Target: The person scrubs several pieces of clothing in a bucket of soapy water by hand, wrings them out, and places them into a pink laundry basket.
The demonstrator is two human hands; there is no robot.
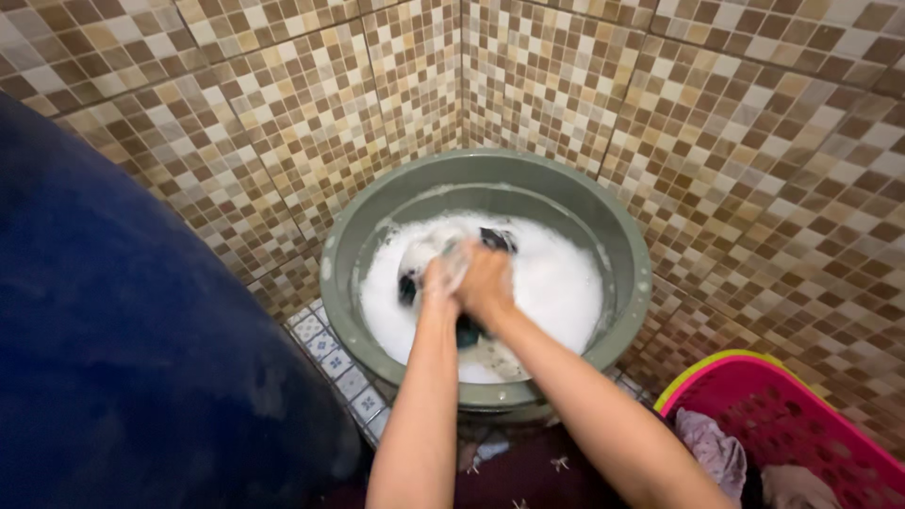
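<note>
A grey-green round basin sits in a tiled corner, filled with white soapy foam. Both of my hands are pressed together over the foam in the middle of the basin. My left hand and my right hand are closed around a dark wet garment, which shows in patches above, left of and below my hands. Foam covers most of the garment and parts of my fingers.
A large dark blue rounded container fills the left side. A pink laundry basket with a yellow-green rim holds clothes at the lower right. Brown mosaic tile walls close in behind the basin; patterned floor tiles lie beside it.
</note>
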